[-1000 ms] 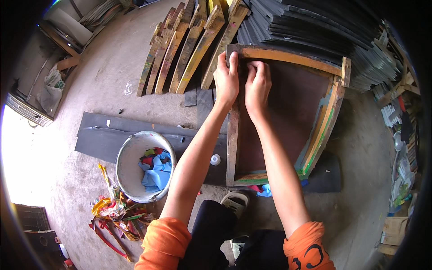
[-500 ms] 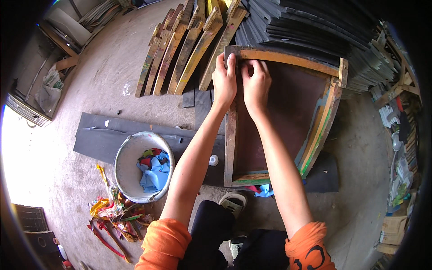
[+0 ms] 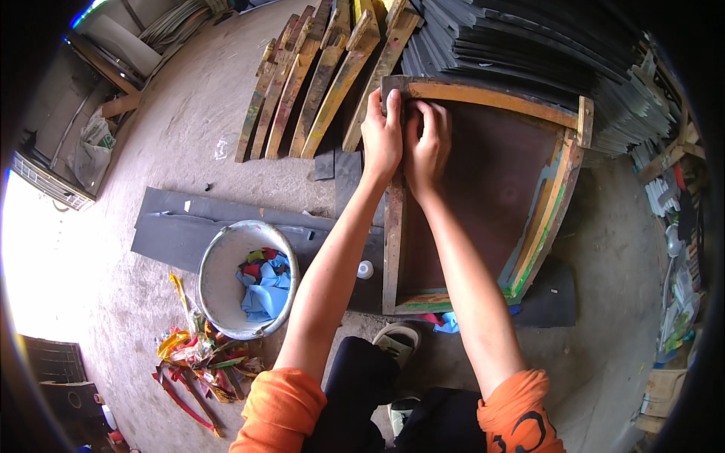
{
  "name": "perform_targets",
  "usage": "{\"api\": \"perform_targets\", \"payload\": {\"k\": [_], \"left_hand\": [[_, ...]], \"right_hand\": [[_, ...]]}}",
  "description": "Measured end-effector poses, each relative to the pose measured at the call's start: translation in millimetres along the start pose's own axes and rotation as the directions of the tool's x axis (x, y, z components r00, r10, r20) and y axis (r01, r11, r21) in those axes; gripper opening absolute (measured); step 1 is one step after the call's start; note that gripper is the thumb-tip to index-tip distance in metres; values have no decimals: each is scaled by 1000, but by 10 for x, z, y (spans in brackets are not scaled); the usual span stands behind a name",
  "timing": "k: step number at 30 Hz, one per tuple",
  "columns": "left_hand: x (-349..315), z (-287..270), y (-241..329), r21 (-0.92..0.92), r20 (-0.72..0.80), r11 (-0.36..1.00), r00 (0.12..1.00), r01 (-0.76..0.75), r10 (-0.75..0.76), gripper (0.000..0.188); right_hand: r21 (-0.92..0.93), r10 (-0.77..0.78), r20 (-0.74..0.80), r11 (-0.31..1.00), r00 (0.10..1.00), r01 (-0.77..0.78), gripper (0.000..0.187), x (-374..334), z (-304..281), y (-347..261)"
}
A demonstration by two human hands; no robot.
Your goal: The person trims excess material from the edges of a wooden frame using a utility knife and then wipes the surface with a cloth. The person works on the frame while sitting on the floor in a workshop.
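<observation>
- Left hand [image 3: 384,142]: grasping the frame [image 3: 393,241] at its far left corner, thumb extended.
- Right hand [image 3: 427,143]: fingers curled inside that corner; cannot tell whether gripping.

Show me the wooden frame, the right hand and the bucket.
Wooden frame [image 3: 393,249]: head view, on its bare left-hand bar.
Right hand [image 3: 427,149]: head view, on the back of the hand.
Bucket [image 3: 220,278]: head view, on its pale inner wall, left of the cloth scraps [image 3: 266,294].
</observation>
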State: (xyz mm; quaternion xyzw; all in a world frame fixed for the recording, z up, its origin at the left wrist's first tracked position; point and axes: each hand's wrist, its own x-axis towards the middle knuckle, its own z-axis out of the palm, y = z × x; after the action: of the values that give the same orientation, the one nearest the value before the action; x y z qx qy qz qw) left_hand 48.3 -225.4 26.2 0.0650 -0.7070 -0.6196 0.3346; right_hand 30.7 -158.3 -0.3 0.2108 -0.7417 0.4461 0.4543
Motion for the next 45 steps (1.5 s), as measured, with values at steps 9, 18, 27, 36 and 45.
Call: {"api": "perform_targets", "payload": {"k": [9,18,27,36,45], "left_hand": [[11,-1,-61,12,-18,999,999,-32,32,37],[19,-8,-57,-22,4,1000,1000,-5,6,42],[-12,41,94,80,-44,994,997,69,-66,41],[62,-19,-128,116,-75,989,992,-96,105,39],[-125,-77,-184,116,-72,984,987,-133,142,42]], "right_hand": [[21,77,112,997,991,-80,23,46,-46,15],[-404,-79,220,900,972,165,17,123,-70,-9],[-247,-78,387,951,919,185,11,247,-247,51],[-172,46,508,984,860,49,6,-398,-1732,573],[249,396,469,798,790,-548,14,-326,-1331,283]]}}
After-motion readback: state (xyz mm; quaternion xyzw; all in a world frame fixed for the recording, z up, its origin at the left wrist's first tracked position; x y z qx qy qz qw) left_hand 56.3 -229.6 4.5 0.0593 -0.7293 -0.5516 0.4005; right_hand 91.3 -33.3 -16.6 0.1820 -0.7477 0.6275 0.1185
